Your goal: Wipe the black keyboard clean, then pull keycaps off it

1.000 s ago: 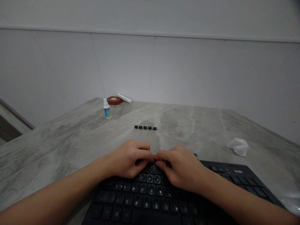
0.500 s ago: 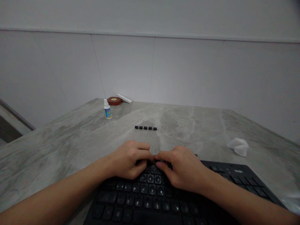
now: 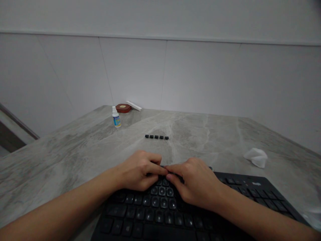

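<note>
A black keyboard (image 3: 159,216) lies in front of me, its letter keys worn shiny. Over its far edge, near the top key row, both hands meet at the fingertips. My left hand (image 3: 141,170) is closed, with the index finger reaching right and pressing down at that row. My right hand (image 3: 197,180) is closed in a pinch, thumb and index finger touching the same spot. Whatever lies between the fingertips is hidden. Beyond the hands, several small black keycaps (image 3: 156,137) lie on the table in a short row.
The grey marbled table (image 3: 208,134) runs back to a white wall. A small spray bottle (image 3: 116,117) stands at the back left, near a reddish-brown box (image 3: 123,108) and a white strip-like piece (image 3: 134,105). Crumpled white tissue (image 3: 256,157) lies right, beyond the keyboard.
My left index finger has moved slightly right and straightened, against the right fingertips. The right hand has barely moved. The view has shifted a little.
</note>
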A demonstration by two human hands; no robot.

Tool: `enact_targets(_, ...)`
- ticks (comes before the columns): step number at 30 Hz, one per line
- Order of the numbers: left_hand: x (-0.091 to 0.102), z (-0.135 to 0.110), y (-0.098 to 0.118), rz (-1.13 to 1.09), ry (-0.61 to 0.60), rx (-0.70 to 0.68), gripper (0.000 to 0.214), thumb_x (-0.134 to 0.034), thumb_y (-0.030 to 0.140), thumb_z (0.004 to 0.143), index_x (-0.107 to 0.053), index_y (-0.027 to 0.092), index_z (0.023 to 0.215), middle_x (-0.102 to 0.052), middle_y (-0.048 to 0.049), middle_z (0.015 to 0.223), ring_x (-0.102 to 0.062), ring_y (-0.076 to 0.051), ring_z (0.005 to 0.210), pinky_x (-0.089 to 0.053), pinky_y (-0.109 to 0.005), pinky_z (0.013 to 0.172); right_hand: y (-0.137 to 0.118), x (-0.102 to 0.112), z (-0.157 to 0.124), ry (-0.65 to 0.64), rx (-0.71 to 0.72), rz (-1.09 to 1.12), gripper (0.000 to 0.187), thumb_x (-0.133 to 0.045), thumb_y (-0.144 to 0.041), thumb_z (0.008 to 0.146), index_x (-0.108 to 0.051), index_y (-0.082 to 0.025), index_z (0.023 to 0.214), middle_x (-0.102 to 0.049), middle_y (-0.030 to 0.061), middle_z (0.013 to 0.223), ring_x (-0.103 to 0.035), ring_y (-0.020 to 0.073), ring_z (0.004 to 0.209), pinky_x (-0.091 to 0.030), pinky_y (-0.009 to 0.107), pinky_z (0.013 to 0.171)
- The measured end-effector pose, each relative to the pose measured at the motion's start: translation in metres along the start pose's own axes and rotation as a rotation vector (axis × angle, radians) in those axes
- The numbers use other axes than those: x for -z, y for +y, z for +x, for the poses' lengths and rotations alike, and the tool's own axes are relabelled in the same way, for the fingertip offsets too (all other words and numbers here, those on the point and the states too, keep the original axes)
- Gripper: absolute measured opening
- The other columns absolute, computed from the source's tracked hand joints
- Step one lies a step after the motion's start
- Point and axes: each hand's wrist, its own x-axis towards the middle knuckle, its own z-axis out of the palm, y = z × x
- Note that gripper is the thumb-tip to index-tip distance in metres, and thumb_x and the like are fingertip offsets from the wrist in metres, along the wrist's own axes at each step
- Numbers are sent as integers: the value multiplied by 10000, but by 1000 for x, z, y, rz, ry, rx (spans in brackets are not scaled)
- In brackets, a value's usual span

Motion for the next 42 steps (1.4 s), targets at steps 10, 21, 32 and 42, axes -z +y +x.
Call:
enact_targets(10, 1, 1, 2, 42, -88, 16, 306, -495, 86, 830, -723, 215, 990, -518, -6, 735, -489, -140, 599, -336, -271, 541, -1, 2, 1, 26, -29, 39, 199, -571, -319, 876, -758, -284, 821, -721, 16, 653, -599, 152, 569, -243, 278, 531)
enact_targets(21, -4, -2, -1, 41, -11, -2, 302, -483, 96, 837, -732, 201, 971, -508, -7, 717, -480, -140, 582, -338, -281, 530, -3, -4, 4, 96, -31, 19, 241, -562, -307, 846, -714, -238, 672, -641, 12, 538, -470, 110, 481, -178, 288, 512)
enact_targets(32, -3, 0, 1, 43, -13, -18, 392, -469, 96, 833, -695, 214, 1131, -522, -4, 733, -491, -148, 591, -328, -293, 525, 1, 1, -2, 103, -73, 116, 225, -566, -315, 865, -761, -270, 763, -648, 1, 545, -531, 116, 478, -289, 264, 529)
enact_targets(42, -3, -1, 1, -46, 125, -12, 373, -438, 44, 823, -662, 172, 1092, -502, 5, 718, -478, -141, 598, -326, -281, 534, 8, -2, 1, 73, 24, 69, 185, -624, -341, 853, -748, -262, 965, -739, 22, 709, -640, 173, 616, -293, 272, 557)
